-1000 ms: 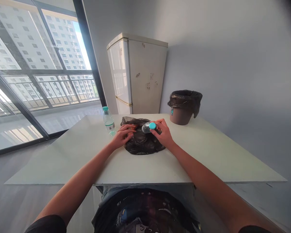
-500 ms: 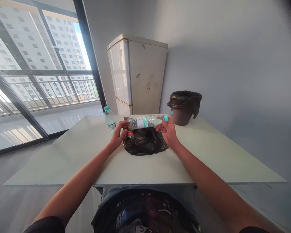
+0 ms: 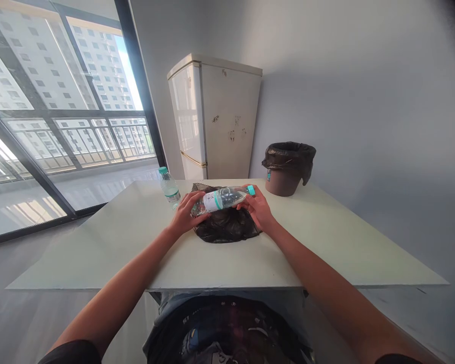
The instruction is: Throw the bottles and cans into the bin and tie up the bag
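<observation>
A clear plastic bottle (image 3: 227, 197) with a turquoise cap and a white label lies sideways between my hands, above a crumpled black plastic bag (image 3: 227, 228) on the table. Wrapped round its base end is my left hand (image 3: 185, 215). My right hand (image 3: 258, 208) has its fingers on the neck, just below the cap, which points right. A second clear bottle (image 3: 169, 187), also turquoise-capped, stands just behind my left hand and leans a little left; the hand hides its lower part.
A brown bin (image 3: 284, 181) lined with a black bag stands at the back right of the pale table (image 3: 326, 242). Beyond the table is a white fridge (image 3: 231, 111). Large glass windows (image 3: 79, 101) fill the left side.
The held bottle has shifted left and its base has dipped toward me. My left hand has closed further round its base. The standing bottle now leans left, and a red-labelled item is mostly hidden.
</observation>
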Demonstrator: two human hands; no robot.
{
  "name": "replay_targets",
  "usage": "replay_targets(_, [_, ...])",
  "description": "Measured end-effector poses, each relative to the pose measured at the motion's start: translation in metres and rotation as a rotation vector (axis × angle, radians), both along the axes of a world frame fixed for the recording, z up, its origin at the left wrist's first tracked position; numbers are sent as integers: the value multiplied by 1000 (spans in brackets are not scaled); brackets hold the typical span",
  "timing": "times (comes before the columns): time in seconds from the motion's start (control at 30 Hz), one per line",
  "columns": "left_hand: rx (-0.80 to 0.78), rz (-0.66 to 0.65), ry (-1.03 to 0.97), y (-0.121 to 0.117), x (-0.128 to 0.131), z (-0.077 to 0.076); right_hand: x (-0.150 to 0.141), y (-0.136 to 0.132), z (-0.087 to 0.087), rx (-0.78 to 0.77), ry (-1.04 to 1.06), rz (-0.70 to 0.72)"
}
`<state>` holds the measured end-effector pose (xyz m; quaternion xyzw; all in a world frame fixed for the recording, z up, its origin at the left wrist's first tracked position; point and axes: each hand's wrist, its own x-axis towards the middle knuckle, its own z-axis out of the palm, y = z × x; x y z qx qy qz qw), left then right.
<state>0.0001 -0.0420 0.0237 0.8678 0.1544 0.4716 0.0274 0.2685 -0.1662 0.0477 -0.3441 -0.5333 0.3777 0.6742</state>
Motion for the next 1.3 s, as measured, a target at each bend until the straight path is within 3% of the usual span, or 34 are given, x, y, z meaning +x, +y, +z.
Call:
replay_targets(0.23, [133,17,22,-12,2,6,-2,-2,1,25,-14,49])
replay_targets(0.4, [38,-5,32,-19,0,12,1,-1,0,-36,3,94])
replay_targets(0.67, [-139,-97,119,-13,0,11,1,-2,1,1,-40,145])
replay_targets(1.03, [-52,3,241,-23,-1,26,-12,-6,0,38,-106,220])
replay_targets(1.3, [-44,102,335,-36,8,28,-27,-4,-13,88,-327,254])
